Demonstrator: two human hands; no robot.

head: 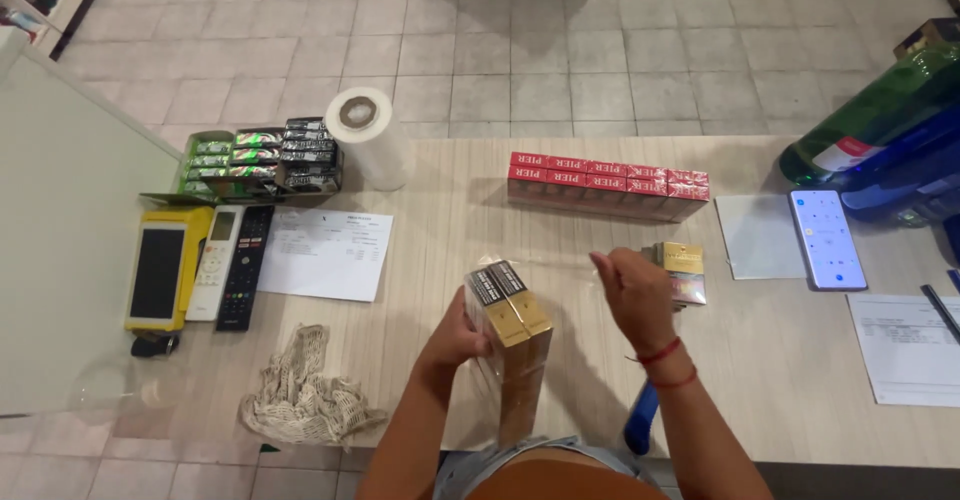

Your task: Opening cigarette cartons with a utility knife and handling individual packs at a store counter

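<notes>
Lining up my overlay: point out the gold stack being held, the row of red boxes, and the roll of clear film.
Gold stack [515, 325], head view, gold top face.
Red boxes [608, 177], head view, row's middle top.
Film roll [372, 142], head view, white side wall.

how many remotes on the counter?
2. A white remote and a black remote lie side by side at the left of the counter, between the yellow-cased device and a printed sheet.

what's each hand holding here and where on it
The left hand grips the stack of gold packs by its left side. The right hand pinches the clear wrap stretched from the stack's top.
</notes>
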